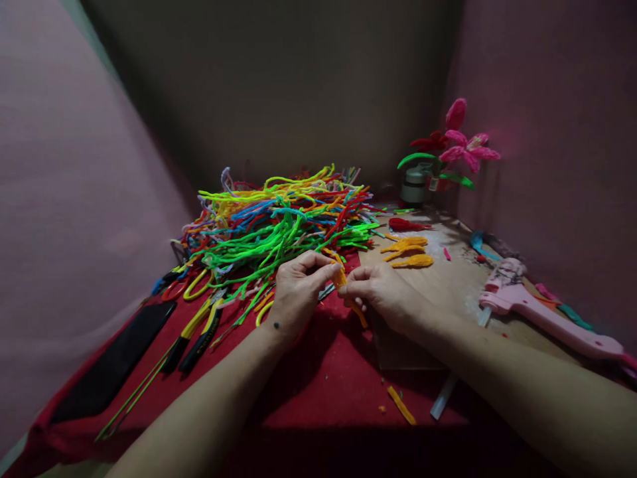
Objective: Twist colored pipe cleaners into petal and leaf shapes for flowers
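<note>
One short, straight, orange fuzzy strip (402,405) lies at five o'clock from the hands. The left hand (300,290) and the right hand (385,292) both pinch a bent orange fuzzy piece (340,275) above the red cloth (318,392). Farther, at ten o'clock, is a tangled pile of multicoloured fuzzy stems (283,229).

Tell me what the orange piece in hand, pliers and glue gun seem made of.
Orange piece: probably chenille, by its matte, fuzzy edges. Pliers: grey head, apparently metal; handles yellow and black, likely plastic or rubber. Glue gun: smooth pink shell, probably hard plastic.
</note>
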`<action>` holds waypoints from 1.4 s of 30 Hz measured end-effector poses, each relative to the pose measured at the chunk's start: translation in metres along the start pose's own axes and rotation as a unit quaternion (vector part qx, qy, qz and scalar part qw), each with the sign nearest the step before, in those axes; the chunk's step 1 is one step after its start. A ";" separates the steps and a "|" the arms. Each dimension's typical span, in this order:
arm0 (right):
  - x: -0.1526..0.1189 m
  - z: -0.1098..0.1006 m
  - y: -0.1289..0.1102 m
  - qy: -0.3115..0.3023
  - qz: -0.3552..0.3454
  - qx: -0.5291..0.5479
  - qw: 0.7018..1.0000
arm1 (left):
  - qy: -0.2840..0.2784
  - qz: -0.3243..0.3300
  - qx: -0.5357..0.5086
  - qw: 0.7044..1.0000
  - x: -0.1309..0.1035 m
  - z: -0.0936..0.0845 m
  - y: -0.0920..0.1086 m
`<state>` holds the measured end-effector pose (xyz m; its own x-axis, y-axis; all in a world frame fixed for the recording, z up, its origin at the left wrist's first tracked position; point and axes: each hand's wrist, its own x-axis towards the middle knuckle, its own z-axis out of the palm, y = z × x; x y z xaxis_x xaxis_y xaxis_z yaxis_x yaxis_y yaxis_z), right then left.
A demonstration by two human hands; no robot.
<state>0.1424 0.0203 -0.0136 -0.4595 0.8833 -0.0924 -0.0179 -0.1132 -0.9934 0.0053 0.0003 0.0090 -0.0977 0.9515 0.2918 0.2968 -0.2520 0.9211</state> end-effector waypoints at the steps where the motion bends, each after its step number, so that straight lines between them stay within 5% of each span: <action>1: 0.000 0.000 0.001 -0.004 0.000 0.003 1.000 | 0.010 0.023 0.019 1.000 0.000 0.000 0.000; 4: 0.000 0.001 0.003 -0.004 0.004 0.022 1.000 | 0.019 0.063 0.051 0.997 0.001 0.000 -0.001; 9: -0.002 0.003 0.001 0.023 0.002 0.058 0.998 | -0.078 -0.069 -0.061 0.993 0.003 -0.003 -0.005; 12: -0.002 0.003 -0.001 0.029 0.004 0.071 0.997 | -0.117 -0.093 -0.078 0.986 0.000 -0.002 -0.006; 18: 0.001 0.001 0.001 0.027 -0.005 0.068 0.997 | -0.073 -0.045 -0.017 0.996 0.000 0.002 -0.006; 21: 0.001 0.002 0.000 0.044 -0.028 0.102 0.993 | -0.081 -0.075 -0.038 0.993 0.001 0.000 -0.007; 24: 0.000 0.003 -0.002 0.084 -0.065 0.161 0.981 | -0.136 -0.138 -0.088 0.977 -0.002 0.000 -0.007; 27: 0.002 0.003 -0.002 0.059 -0.065 0.195 0.977 | -0.202 -0.166 -0.088 0.961 -0.006 0.000 -0.007; 29: 0.003 0.003 0.000 0.063 -0.069 0.179 0.979 | -0.193 -0.151 -0.069 0.967 -0.004 -0.003 -0.005; 32: 0.004 0.003 0.000 0.102 -0.069 0.102 0.987 | -0.105 -0.117 -0.041 0.987 0.009 -0.012 0.001; 36: -0.002 0.003 0.000 -0.046 -0.055 -0.093 0.993 | -0.094 -0.067 0.014 0.993 0.031 -0.016 0.014; 39: -0.009 0.005 0.002 -0.204 -0.107 -0.250 0.941 | -0.158 -0.097 0.087 0.979 0.043 0.003 0.021; 42: -0.012 0.006 0.005 -0.261 -0.147 -0.322 0.898 | -0.187 -0.069 0.145 0.969 0.054 0.034 0.021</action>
<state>0.1418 0.0065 -0.0175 -0.8754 0.4798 0.0584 0.2338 0.5260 -0.8178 0.0382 0.0525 0.0351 0.1798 0.9837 0.0077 0.5650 -0.1096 0.8178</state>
